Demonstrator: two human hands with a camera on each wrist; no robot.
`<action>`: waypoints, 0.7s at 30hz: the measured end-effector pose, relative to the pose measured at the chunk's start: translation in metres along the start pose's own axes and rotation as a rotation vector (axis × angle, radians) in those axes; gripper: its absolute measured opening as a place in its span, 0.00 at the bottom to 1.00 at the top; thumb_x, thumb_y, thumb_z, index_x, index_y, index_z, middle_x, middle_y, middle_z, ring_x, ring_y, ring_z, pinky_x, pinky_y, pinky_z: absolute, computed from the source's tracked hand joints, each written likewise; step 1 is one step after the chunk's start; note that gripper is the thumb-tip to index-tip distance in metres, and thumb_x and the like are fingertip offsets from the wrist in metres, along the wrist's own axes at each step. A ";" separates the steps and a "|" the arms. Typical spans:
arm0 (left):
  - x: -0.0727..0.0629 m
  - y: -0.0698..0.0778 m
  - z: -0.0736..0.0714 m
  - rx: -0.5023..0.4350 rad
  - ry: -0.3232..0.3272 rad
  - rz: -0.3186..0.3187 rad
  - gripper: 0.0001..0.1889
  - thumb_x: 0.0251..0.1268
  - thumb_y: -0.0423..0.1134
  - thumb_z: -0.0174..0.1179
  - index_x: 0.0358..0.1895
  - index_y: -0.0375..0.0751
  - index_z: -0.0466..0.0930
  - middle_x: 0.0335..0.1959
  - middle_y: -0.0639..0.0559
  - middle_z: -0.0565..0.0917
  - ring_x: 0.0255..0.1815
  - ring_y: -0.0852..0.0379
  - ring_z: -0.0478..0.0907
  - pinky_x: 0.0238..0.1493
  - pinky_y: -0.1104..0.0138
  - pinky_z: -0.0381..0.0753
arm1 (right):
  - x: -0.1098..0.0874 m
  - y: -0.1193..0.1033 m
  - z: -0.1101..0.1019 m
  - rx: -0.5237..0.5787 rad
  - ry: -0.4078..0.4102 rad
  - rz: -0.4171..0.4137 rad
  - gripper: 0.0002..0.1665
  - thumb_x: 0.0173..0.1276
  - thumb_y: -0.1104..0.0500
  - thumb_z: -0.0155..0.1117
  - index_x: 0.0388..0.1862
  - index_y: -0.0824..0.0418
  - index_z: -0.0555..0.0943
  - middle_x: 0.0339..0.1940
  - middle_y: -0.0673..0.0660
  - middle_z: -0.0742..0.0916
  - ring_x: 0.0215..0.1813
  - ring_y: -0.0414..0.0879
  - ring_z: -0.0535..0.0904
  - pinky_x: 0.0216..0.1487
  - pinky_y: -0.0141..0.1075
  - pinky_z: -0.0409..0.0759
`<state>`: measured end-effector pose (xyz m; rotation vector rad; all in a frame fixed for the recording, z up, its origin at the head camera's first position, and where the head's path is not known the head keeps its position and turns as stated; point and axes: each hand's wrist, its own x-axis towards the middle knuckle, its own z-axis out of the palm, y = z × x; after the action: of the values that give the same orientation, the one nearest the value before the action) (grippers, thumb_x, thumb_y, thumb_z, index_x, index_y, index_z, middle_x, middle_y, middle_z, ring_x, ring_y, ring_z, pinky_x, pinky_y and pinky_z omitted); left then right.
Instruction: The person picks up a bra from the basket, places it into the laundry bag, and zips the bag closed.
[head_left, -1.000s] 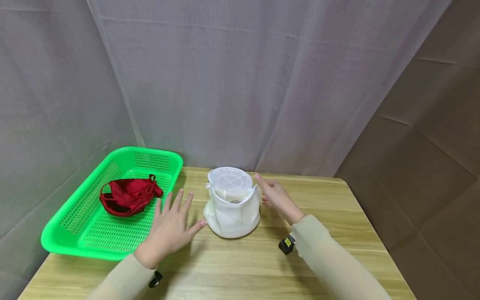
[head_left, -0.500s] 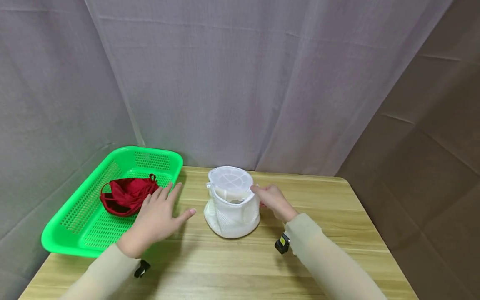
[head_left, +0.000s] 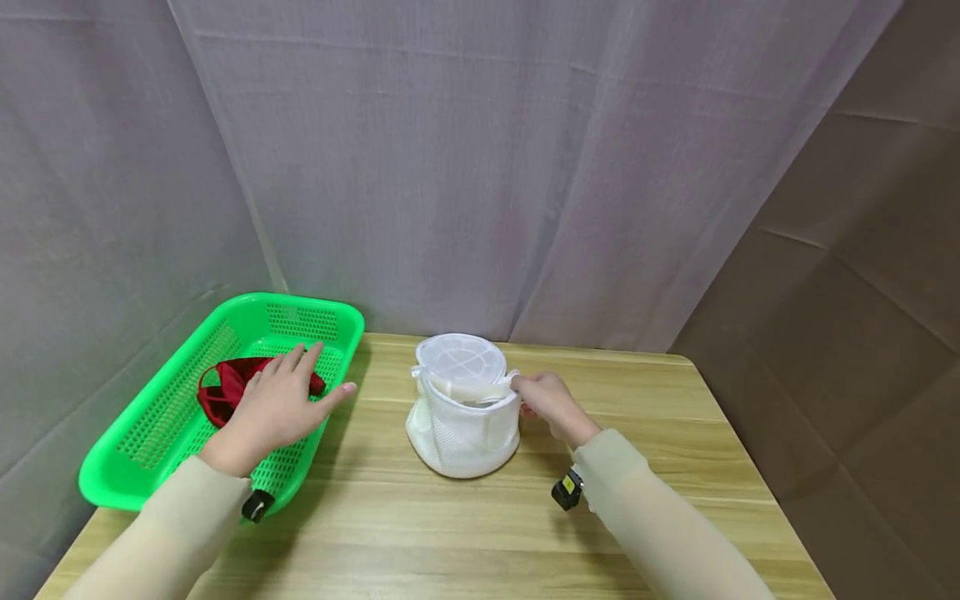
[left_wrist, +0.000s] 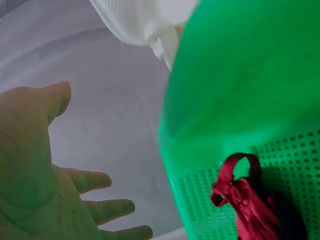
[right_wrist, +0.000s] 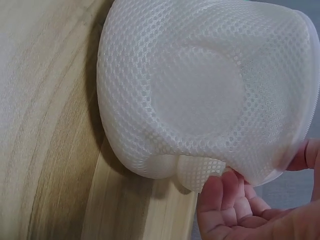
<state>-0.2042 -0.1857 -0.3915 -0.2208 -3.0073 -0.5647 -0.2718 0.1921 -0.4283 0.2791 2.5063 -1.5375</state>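
Note:
A red bra point(head_left: 228, 383) with thin straps lies in the green plastic basket point(head_left: 105, 479) on the left. Above it hovers my left hand point(head_left: 276, 408), fingers straight and thumb spread, covering part of the bra in the head view. The left wrist view shows this palm point(left_wrist: 30, 165) holding nothing. A white mesh laundry bag point(head_left: 461, 443) stands upright mid-table, its round lid point(head_left: 461, 358) unzipped and raised at the back. My right hand point(head_left: 553, 404) pinches the right side of its rim, thumb and fingers point(right_wrist: 212, 200) on either side of the mesh wall.
The wooden table point(head_left: 480, 542) ends at a grey curtain point(head_left: 450, 167) behind, with a brown cloth wall point(head_left: 862, 375) on the right. The basket's perforated sides rise around the bra and its front overlaps the table's left edge.
My left hand has moved left from beside the mesh bag to over the bra in the basket. My right hand has closed its fingers on the bag's rim.

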 end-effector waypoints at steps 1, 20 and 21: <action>0.001 -0.002 -0.001 -0.008 -0.008 -0.006 0.54 0.59 0.77 0.41 0.76 0.36 0.49 0.71 0.28 0.56 0.69 0.24 0.50 0.61 0.31 0.50 | -0.001 0.000 -0.001 0.006 -0.004 0.001 0.12 0.64 0.55 0.57 0.24 0.60 0.73 0.25 0.54 0.77 0.26 0.46 0.73 0.31 0.35 0.76; 0.020 -0.041 -0.001 -0.132 -0.169 -0.077 0.55 0.60 0.77 0.39 0.76 0.32 0.46 0.73 0.29 0.52 0.71 0.26 0.46 0.63 0.34 0.51 | -0.008 0.032 -0.002 0.316 -0.119 -0.097 0.14 0.69 0.68 0.58 0.50 0.76 0.78 0.43 0.62 0.82 0.42 0.45 0.80 0.56 0.46 0.77; 0.021 -0.042 0.000 -0.131 -0.175 -0.081 0.56 0.59 0.78 0.39 0.76 0.32 0.46 0.73 0.29 0.52 0.71 0.26 0.46 0.63 0.34 0.51 | -0.009 0.033 -0.001 0.326 -0.125 -0.105 0.14 0.69 0.68 0.58 0.51 0.75 0.78 0.44 0.62 0.83 0.43 0.45 0.81 0.56 0.46 0.77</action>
<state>-0.2310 -0.2218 -0.4040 -0.1648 -3.1625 -0.7903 -0.2544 0.2077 -0.4538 0.0931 2.2020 -1.9404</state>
